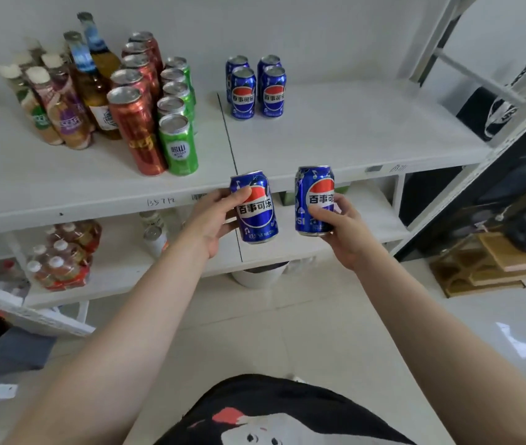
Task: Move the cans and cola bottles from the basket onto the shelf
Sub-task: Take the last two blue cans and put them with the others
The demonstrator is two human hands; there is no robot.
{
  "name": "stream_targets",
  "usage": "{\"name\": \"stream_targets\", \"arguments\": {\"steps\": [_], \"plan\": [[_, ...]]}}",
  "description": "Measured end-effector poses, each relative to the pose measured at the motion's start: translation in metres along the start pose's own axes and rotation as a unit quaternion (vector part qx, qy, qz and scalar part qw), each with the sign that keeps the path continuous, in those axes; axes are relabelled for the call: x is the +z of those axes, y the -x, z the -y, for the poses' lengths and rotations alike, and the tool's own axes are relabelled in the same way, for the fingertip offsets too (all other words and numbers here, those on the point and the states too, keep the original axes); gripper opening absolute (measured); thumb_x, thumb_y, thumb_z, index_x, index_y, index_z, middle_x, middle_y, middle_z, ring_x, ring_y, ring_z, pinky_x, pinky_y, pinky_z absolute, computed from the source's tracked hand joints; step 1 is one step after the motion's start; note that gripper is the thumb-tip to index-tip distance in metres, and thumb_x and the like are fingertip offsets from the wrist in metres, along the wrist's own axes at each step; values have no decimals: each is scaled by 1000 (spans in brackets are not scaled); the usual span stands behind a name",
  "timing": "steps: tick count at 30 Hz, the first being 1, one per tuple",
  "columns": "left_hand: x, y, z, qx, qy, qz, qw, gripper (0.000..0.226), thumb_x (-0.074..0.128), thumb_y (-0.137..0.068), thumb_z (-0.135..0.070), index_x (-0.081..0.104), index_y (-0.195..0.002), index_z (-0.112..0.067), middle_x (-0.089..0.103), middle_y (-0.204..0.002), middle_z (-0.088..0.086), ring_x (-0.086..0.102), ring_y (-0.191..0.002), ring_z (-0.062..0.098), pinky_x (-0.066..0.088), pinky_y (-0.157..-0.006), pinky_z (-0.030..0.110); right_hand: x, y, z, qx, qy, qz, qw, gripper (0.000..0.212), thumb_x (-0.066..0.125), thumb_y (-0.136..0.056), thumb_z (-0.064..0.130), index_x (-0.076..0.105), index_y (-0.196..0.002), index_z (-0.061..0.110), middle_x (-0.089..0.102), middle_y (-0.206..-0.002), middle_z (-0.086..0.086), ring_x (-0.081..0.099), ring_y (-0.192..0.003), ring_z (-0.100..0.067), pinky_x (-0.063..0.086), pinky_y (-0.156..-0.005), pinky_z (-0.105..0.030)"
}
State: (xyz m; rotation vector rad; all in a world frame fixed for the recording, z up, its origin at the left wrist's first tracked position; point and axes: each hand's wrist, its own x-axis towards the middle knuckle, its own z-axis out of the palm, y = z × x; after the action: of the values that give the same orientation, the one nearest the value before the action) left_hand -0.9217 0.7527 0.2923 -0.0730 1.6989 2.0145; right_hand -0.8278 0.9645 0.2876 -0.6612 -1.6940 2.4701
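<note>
My left hand [211, 220] grips a blue cola can [256, 216], held upright just in front of the shelf's front edge. My right hand [342, 231] grips a second blue cola can [314, 194] beside it, also upright. Both cans hang in the air below the level of the white shelf board [351, 136]. Several more blue cola cans [256, 88] stand in a tight group at the back of that board. No basket is in view.
Tall red cans [138, 123], green cans [178, 136] and glass and plastic bottles [62, 101] crowd the shelf's left half. A lower shelf [367, 220] holds bottle packs [62, 258]. A white upright post [480, 175] stands at right, with boxes and wooden pieces [493, 264] beyond.
</note>
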Motion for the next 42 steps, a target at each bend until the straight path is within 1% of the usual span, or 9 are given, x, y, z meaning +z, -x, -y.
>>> {"name": "stream_targets", "arguments": {"steps": [4, 8, 13, 18, 23, 32, 36, 39, 42], "plan": [[30, -32, -18, 37, 7, -28, 999, 29, 76, -76, -25, 65, -102, -16, 71, -99, 2, 66, -94, 18, 51, -78, 28, -19, -48, 33, -15, 15, 23, 1000, 46, 73, -72, -3, 51, -108, 14, 68, -100, -9, 67, -89, -22, 56, -75, -31], [49, -63, -41, 67, 17, -55, 996, 33, 75, -78, -17, 63, -109, -14, 70, -103, 1, 65, -96, 18, 51, -81, 29, -23, -91, 57, -27, 24, 33, 999, 47, 70, -75, -8, 48, -112, 11, 68, -94, -7, 66, -87, -22, 56, -80, -35], [49, -118, -64, 108, 16, -73, 991, 44, 76, -75, -9, 61, -115, -12, 68, -114, 3, 63, -107, 20, 49, -87, 30, -14, -148, 75, -47, 55, 45, 996, 51, 70, -74, -11, 47, -113, 11, 67, -98, -7, 65, -89, -22, 55, -79, -34], [37, -181, -79, 125, 4, -67, 990, 59, 79, -64, -9, 57, -118, -11, 67, -115, 4, 63, -108, 20, 49, -92, 33, 1, -210, 87, -56, 102, 35, 993, 61, 75, -69, -9, 44, -117, 12, 64, -109, -10, 63, -95, -20, 52, -75, -29], [34, -222, -89, 143, -37, -85, 985, 60, 73, -73, 7, 51, -128, -5, 66, -114, 1, 64, -97, 4, 52, -76, 14, 15, -254, 88, -82, 140, 44, 986, 61, 75, -69, -11, 44, -115, 13, 64, -107, -4, 63, -89, -12, 53, -73, -26], [27, -231, -74, 170, -42, -86, 981, 57, 67, -79, 7, 46, -131, -3, 64, -116, -1, 66, -98, -4, 51, -79, 13, 22, -286, 68, -126, 212, 58, 967, 66, 84, -65, 3, 42, -113, 18, 64, -115, 0, 64, -100, -12, 55, -82, -28], [31, -227, -62, 193, -65, -86, 975, 61, 68, -78, 9, 43, -128, -17, 59, -122, -9, 62, -105, -6, 50, -86, 15, 18, -285, 66, -137, 245, 70, 957, 74, 85, -67, 12, 39, -123, 25, 61, -122, 4, 61, -109, -6, 53, -88, -24], [35, -230, -46, 196, -78, -123, 970, 70, 73, -72, 11, 41, -128, -17, 57, -121, -7, 60, -103, -7, 49, -85, 13, 15, -282, 64, -152, 259, 62, 952, 71, 85, -67, 14, 45, -125, 23, 61, -118, 9, 60, -105, 2, 51, -85, -16], [37, -235, -39, 199, -105, -184, 957, 63, 75, -71, 8, 46, -122, -14, 60, -114, -2, 61, -99, 2, 49, -79, 9, 14, -284, 65, -161, 275, 38, 947, 63, 84, -68, 13, 50, -121, 19, 63, -114, 6, 61, -99, 1, 52, -80, -13]]}}
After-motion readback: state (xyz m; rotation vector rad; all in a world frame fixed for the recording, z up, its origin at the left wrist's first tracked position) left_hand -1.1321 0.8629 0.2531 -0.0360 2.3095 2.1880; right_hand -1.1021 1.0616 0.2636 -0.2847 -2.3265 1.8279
